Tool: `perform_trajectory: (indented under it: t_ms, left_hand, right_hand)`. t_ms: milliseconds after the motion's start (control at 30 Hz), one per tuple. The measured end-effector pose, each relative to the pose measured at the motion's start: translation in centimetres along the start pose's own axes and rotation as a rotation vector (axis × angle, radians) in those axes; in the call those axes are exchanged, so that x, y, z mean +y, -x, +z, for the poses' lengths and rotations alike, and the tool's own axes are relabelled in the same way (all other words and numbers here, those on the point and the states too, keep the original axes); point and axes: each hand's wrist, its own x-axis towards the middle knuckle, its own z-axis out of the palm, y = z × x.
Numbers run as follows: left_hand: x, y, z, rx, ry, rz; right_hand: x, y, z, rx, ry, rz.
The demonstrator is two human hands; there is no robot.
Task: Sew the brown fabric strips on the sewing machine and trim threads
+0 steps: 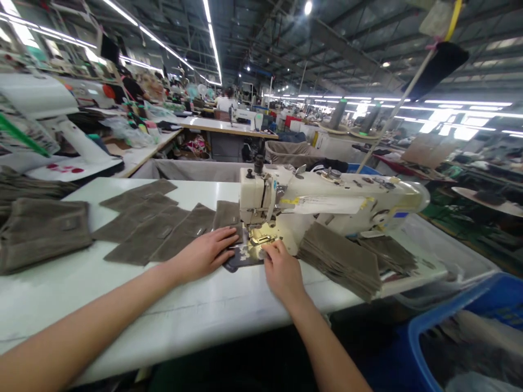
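My left hand [210, 250] lies with fingers stretched out at the near edge of a brown fabric piece [227, 213], just left of the needle area of a white sewing machine [261, 198]. To the right of the needle, my right hand [283, 268] has its thumb and fingers drawn together at the lit metal plate [265, 238]. Whatever they may pinch is too small to make out. More brown fabric pieces [153, 235], some with small light labels, overlap on the table to the left. A stack of brown fabric panels [343, 258] lies right of my right hand.
A thicker pile of brown fabric [44, 231] sits at the far left of the white table [175, 318]. At the lower right stands a blue bin [420, 332] with cloth inside. Another white machine [53, 120] is at the left, and a slanted pole [392, 114] rises behind.
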Motion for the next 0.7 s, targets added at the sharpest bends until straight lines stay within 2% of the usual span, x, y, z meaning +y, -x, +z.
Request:
perform_trajectory:
  t_ms: [100, 200, 267, 367, 467, 567, 700]
  left_hand:
    - [1.0, 2.3, -0.5, -0.015, 0.021, -0.010]
    - [2.1, 3.1, -1.4, -0.019, 0.040, -0.040]
    - [2.5, 2.5, -2.1, 0.002, 0.020, -0.195]
    - [2.3, 0.3, -3.1, 0.071, -0.060, -0.513]
    - [1.4, -2.0, -3.4, 0.083, -0.096, -0.712]
    - [0.5, -3.5, -2.9, 0.050, -0.073, -0.830]
    - [0.4, -4.1, -1.8, 0.060, 0.013, -0.870]
  right_hand:
    - [-0.1, 0.0, 0.1, -0.014, 0.014, -0.009]
    - [-0.2, 0.1, 0.1, -0.018, 0.035, -0.022]
    - [-0.3, 0.2, 0.0, -0.012, 0.041, -0.026]
    - [-0.3, 0.4, 0.0, -0.013, 0.046, -0.027]
    - [-0.2, 0.5, 0.1, -0.012, 0.059, -0.035]
    - [-0.2, 0.5, 0.2, -0.016, 0.070, -0.042]
    - [-0.2, 0.5, 0.4, -0.014, 0.076, -0.055]
